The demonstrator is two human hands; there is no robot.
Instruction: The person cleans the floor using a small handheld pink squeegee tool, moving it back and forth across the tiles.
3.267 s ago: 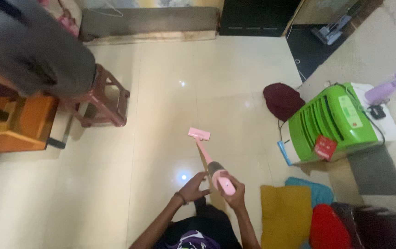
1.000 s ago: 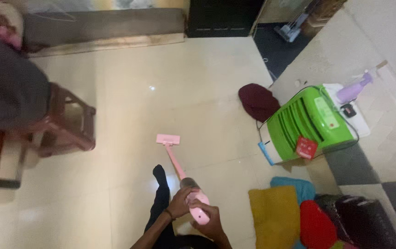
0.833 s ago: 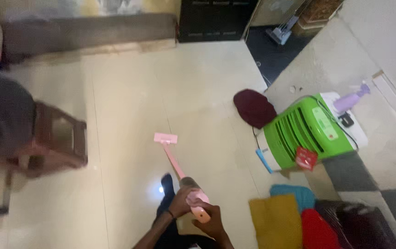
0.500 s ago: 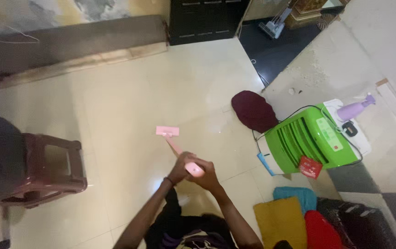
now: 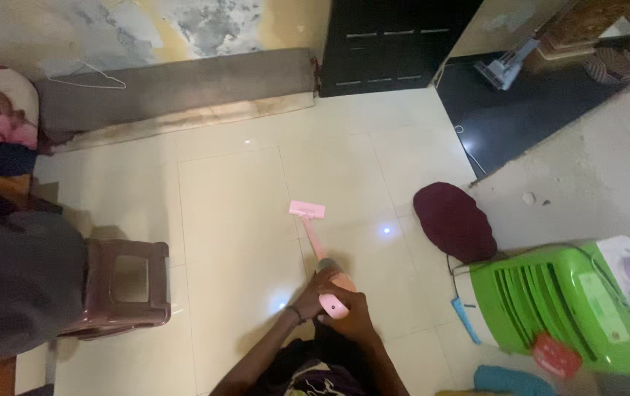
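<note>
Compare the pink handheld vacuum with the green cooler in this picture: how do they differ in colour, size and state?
The pink handheld vacuum is slim and long; the green cooler is boxy and far bulkier. The vacuum is held by the left hand and right hand, its head on the floor; the cooler stands untouched by the wall. Both look like plastic household appliances.

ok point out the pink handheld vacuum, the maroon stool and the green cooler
pink handheld vacuum [image 5: 307, 211], head view, on its flat floor head
maroon stool [image 5: 126, 314], head view, on the near edge of its seat frame
green cooler [image 5: 549, 301], head view, on its slatted front grille
</note>
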